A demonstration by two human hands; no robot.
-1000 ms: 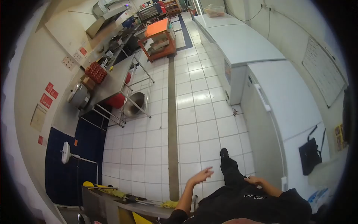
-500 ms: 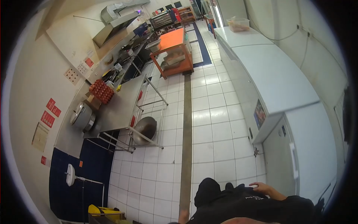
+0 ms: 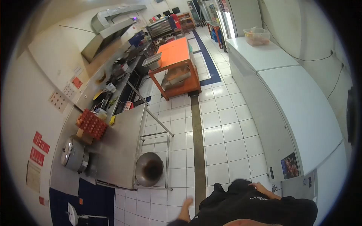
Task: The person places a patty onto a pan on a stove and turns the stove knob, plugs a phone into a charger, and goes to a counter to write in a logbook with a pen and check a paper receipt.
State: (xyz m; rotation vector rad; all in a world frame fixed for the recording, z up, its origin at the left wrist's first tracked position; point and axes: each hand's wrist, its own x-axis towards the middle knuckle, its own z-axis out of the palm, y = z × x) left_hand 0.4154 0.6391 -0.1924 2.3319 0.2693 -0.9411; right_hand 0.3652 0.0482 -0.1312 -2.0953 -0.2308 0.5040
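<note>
My left hand hangs low at the bottom of the head view, over the white tiled floor; it is seen edge-on, and how its fingers lie cannot be made out. Beside the black clothing, my right hand is held at waist height with its fingers loosely bent and apart. Nothing shows in either hand. Ahead on the left, a large dark wok leans at the legs of a steel table. On the right, nearest my right hand, stands a long white chest freezer.
Red egg trays and a big metal pot stand on the left counter. Further ahead, an orange table holds a metal container. A plastic tub sits on the freezer. A drain strip runs along the aisle.
I have moved forward along the aisle: the steel table, wok and orange table are nearer. My left hand has swung up further into view; my right hand stays at my side.
</note>
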